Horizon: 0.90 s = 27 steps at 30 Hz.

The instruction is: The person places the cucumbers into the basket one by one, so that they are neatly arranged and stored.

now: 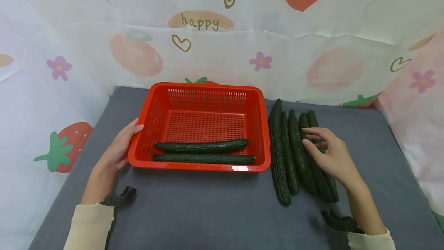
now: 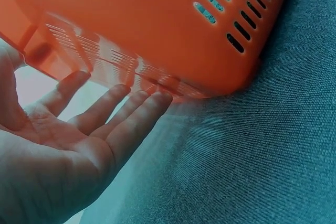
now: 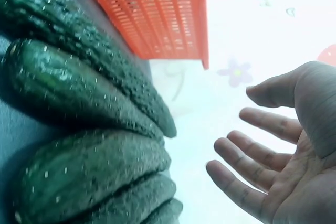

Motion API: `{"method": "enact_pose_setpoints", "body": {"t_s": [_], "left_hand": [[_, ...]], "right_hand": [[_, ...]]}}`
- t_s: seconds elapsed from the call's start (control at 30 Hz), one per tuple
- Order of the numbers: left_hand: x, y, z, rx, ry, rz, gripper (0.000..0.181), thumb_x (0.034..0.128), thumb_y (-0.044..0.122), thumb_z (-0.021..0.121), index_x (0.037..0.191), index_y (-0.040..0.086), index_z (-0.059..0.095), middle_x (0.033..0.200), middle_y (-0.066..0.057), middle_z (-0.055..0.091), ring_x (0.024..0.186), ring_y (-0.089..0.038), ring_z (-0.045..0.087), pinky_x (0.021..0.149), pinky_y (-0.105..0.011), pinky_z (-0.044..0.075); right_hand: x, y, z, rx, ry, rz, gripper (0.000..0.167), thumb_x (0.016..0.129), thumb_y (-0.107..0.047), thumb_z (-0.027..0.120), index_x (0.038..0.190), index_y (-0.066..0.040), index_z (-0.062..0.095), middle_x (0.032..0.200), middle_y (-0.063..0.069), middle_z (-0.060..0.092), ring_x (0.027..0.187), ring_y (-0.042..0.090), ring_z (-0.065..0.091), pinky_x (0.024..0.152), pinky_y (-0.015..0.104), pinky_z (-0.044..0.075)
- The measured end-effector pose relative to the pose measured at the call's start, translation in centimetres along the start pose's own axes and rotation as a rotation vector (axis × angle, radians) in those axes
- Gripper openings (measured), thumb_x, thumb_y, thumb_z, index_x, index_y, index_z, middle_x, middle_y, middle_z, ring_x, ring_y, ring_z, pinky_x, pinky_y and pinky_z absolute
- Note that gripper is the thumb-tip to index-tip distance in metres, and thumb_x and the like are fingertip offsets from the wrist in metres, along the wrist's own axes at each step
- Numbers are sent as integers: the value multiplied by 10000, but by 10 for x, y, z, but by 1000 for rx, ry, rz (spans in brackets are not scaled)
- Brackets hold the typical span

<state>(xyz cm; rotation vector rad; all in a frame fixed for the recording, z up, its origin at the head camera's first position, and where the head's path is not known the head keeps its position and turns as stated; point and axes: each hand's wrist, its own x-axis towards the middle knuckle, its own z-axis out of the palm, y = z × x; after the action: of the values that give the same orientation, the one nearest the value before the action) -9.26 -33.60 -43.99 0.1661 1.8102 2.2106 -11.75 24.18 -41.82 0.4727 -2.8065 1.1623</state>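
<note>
A red plastic basket [image 1: 204, 166] with slotted walls sits on the grey cloth. Two dark green cucumbers lie crosswise in its near half, one cucumber [image 1: 202, 147] behind the other cucumber [image 1: 204, 159]. My left hand [image 1: 119, 146] holds the basket's left side, thumb over the rim; the left wrist view has the fingers [image 2: 139, 124] along the outer wall. Right of the basket, several cucumbers [image 1: 276, 146] lie side by side, pointing away from me. Above the rightmost of them hovers my right hand [image 1: 327, 153], fingers spread and loosely bent, nothing held; in the right wrist view it is apart from the cucumbers [image 3: 94, 166].
Behind the grey table [image 1: 194, 211] hangs a white curtain [image 1: 208, 57] printed with strawberries, flowers and hearts. It also runs down the left and right sides. A dark wrist strap [image 1: 119, 197] sits on each forearm.
</note>
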Motion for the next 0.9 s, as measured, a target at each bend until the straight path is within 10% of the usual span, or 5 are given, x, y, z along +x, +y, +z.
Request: {"method": "enact_pose_setpoints", "body": {"t_s": [0.9], "left_hand": [[0,0,-1,-2,-2,1,438,1153,213,371,1590,192,361,1277,45,706,1082,-95,755,918,-285,642]], "right_hand": [[-10,58,-17,-21,-145,167,598,1105,-339,565,1557,30,434,1540,366,453,1345,571,534,1034,683,509]]}}
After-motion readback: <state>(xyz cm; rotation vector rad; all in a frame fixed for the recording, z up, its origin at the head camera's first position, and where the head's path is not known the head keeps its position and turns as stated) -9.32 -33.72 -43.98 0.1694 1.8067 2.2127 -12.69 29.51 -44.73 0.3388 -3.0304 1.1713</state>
